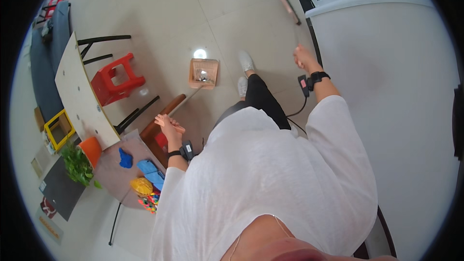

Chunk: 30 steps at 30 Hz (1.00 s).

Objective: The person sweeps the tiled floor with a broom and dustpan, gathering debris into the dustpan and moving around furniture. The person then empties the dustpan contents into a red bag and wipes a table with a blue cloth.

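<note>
My left hand is closed around the pinkish grip of a long-handled dustpan. Its handle slopes down to the pan, which rests on the tiled floor with some small debris inside. On the other side, my right hand grips the thin handle of a broom. The broom's head is at the floor near the wall's dark base, past my right hand, and looks slightly blurred. My white shoes stand between the dustpan and the broom. Each wrist wears a black strap with a small device.
At the left are a red plastic stool, a light board table with black legs, and a wooden armrest. A small table holds blue and yellow items and a potted plant. A white wall runs along my right.
</note>
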Available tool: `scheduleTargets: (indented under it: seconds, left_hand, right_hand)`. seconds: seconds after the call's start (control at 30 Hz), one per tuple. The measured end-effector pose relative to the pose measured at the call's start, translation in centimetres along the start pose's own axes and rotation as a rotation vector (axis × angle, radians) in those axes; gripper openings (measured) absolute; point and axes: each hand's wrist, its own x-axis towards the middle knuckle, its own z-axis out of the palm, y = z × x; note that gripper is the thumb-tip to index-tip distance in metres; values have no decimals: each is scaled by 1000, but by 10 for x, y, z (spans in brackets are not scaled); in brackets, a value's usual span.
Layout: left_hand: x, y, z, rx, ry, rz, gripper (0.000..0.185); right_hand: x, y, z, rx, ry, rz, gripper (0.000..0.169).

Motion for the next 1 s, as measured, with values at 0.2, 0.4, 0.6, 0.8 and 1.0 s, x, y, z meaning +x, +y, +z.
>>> scheduleTargets:
  seconds: [0.2, 0.4, 0.6, 0.8, 1.0]
  left_hand:
    - [1, -12, -14, -32, 159, -25, 14]
    - [-2, -12, -5, -17, 231, -52, 12]
    - [-4, -14, -7, -6, 294, -68, 15]
    - [-5, -14, 10, -8, 379, -52, 24]
    - [-18, -9, 17, -2, 428, -53, 25]
  right_hand:
    - [-57, -173, -30, 429, -211, 631, 66]
    - [-29, -185, -100, 474, -40, 645, 64]
    - [130, -147, -99, 432, 129, 402, 43]
    - [238, -194, -57, 545, 58, 426, 19]
    - [242, -240, 16, -142, -138, 368, 60]
